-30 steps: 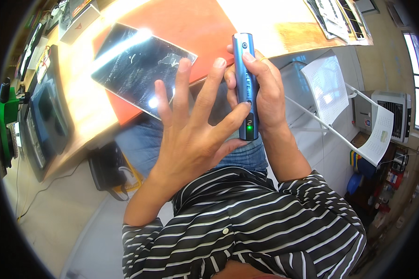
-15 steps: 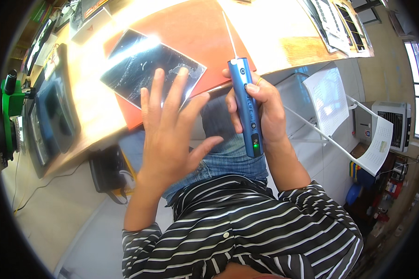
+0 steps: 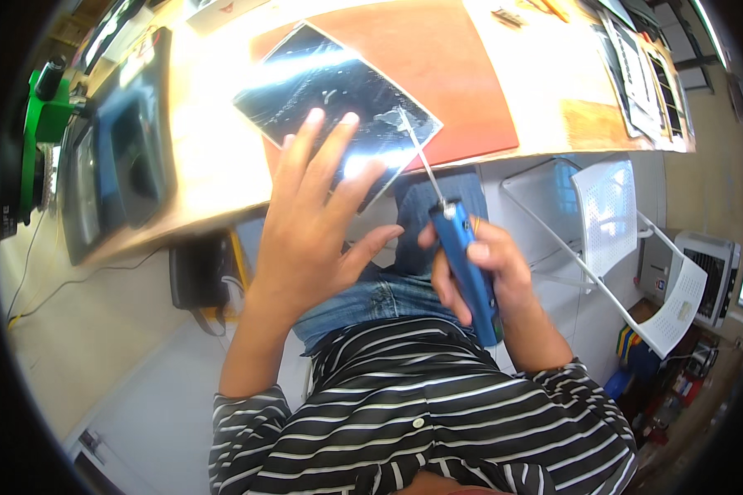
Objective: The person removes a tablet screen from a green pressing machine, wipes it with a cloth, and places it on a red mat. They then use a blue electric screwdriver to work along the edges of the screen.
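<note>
Left hand: we see the left hand [image 3: 309, 219] back up, fingers spread wide, thumb well apart from them; 3 of its fingertips overlap the panel in view. We can't tell if they touch it.
Right hand: we have the right hand [image 3: 504, 268] wrapped round the blue tool, thumb laid along its side, fingers curled beneath; grip closed on the handle.
Blue tool: we mark 1 cylindrical blue tool [image 3: 469, 280], tilted, front end up and toward the table, rear end near the striped shirt [image 3: 371, 371].
Shaft: we log 1 thin metal shaft [image 3: 428, 172] out of the tool's front end, tip over the panel's right corner, beside a pale scuffed patch. Contact: we can't tell.
Panel: we find 1 dark glossy panel [image 3: 363, 95] lying askew on the orange mat [image 3: 466, 91], glare across it, near corner by the table's front edge.
Table: we note the mat on the wooden table [image 3: 590, 124], stacked frames [image 3: 631, 78] at its right end, a dark tray-like thing [image 3: 128, 148] at its left.
Around: we spot a white chair [image 3: 607, 210] on the right, a black bag [image 3: 196, 276] below the table's left side.
</note>
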{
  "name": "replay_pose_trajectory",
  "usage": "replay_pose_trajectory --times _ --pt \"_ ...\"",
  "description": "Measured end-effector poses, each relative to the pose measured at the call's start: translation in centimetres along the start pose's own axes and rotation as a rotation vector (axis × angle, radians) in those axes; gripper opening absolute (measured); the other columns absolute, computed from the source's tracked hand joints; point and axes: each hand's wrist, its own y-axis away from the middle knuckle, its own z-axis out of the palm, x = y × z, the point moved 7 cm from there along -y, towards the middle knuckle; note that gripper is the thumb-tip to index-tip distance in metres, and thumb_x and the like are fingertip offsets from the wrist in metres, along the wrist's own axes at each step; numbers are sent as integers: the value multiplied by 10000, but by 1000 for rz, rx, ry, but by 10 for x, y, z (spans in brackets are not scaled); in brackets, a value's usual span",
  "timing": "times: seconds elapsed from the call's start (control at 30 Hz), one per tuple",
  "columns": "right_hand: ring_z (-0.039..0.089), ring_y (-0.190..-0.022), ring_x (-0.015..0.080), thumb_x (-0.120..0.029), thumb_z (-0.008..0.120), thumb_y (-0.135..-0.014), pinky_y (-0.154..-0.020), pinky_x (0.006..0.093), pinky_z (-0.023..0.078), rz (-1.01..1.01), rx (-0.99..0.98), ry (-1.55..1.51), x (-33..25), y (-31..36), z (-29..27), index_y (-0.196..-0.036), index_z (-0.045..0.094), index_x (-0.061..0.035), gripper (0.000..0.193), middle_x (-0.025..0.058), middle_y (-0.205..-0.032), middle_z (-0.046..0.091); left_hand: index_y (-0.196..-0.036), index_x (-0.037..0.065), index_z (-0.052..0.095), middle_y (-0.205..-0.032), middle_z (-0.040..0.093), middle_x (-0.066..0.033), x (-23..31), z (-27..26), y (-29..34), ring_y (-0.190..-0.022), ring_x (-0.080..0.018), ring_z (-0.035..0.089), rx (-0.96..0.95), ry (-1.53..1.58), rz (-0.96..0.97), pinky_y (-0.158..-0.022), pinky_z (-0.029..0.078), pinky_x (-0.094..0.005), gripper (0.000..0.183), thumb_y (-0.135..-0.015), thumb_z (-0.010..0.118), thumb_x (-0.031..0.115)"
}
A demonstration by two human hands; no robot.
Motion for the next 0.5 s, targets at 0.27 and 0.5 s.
replay_pose_trajectory --times 0.27,0.5 --pt "540 -422 155 -303 472 -961 -421 239 460 119 -47 -99 24 2 10 -1290 470 84 507 150 -675 578 -1267 115 653 -1425 524 -158 -7 4 -2 -1322 -385 460 -33 -9 -10 -1075 403 -487 646 -683 860 297" --pt "532 -413 159 -312 477 -958 -417 238 462 118 -38 -160 19 -15 14 -1287 477 78 510 143 -669 573 -1323 168 647 -1401 529 -141 -6 3 -7 -1276 -365 474 -82 -58 -25 -1051 405 -473 647 -725 820 344"
